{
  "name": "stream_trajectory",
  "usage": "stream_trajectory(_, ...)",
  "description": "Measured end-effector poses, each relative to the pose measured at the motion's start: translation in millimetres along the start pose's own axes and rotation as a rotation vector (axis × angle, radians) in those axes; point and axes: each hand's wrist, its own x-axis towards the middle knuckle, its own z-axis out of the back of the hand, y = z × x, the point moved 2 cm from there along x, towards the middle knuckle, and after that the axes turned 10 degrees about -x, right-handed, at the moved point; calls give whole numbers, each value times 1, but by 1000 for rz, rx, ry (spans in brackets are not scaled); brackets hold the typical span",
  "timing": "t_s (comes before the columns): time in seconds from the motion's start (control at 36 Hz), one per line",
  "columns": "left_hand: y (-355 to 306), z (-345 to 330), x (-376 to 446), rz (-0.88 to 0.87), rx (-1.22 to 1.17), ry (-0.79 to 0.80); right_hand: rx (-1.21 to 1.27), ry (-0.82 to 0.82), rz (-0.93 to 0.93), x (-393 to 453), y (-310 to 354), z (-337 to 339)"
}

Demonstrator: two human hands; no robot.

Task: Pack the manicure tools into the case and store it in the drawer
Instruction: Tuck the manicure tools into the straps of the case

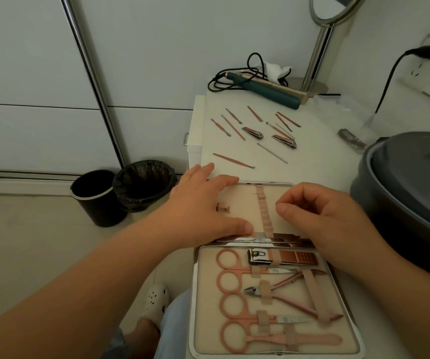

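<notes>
The case (pixel 273 301) lies open flat on the table (pixel 320 141) in front of me, hinge running across the middle. My left hand (pixel 203 206) rests spread on the far half, at about 10 o'clock from the hinge's centre, fingers straight and flat on the lining, thumb down by the hinge. My right hand (pixel 325 216) sits at about 2 o'clock, fingers curled in, thumb and forefinger pinched together beside the strap (pixel 263 211) of loops that runs down the far half. I cannot tell whether anything is between the fingertips.

The near half, toward 6 o'clock, is already filled: a large clipper (pixel 281 257) at its far edge, scissors (pixel 245 268) with pink ring handles below it, nippers (pixel 281 291) in the middle, more scissors (pixel 255 320) nearer me, all under elastic bands.

Loose tools (pixel 234 160) still lie on the table at 12 o'clock beyond the case: thin pink sticks and picks, plus two small clippers (pixel 252 132) side by side among them. Farther off at 12 sit a green hair iron (pixel 268 90) with its black cord and a mirror (pixel 335 11) on a stand. A grey tub (pixel 411 182) stands at 3 o'clock. Two bins (pixel 120 193) are on the floor at 9 o'clock.
</notes>
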Motion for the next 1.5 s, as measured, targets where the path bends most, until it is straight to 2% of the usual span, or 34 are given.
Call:
stream_trajectory(0.25,1,0,-17,-93,-69,-92,-91,19,19,-1,-1,-2)
stream_trajectory(0.44,9,5,-40,-140,-113,-144,-79,-55,43,-7,4,-9)
stream_trajectory(0.61,13,2,-52,-126,-210,-188,-179,-102,49,-9,9,-16)
stream_trajectory(0.78,16,0,-51,-189,-257,-275,-177,-22,12,-3,14,-12)
stream_trajectory(1.03,29,2,-31,-229,-381,-332,-230,-19,-69,79,50,-5)
stream_trajectory(1.19,44,-3,-28,-259,-512,-320,-574,-38,-168,154,35,-16)
stream_trajectory(1.33,47,-8,-26,-281,-496,-321,-818,-33,-303,204,19,-14)
stream_trajectory(1.44,51,-7,-23,-311,-501,-325,-740,-37,-354,230,13,-21)
stream_trajectory(1.5,52,-7,-22,-318,-514,-320,-777,-27,-368,236,12,-28)
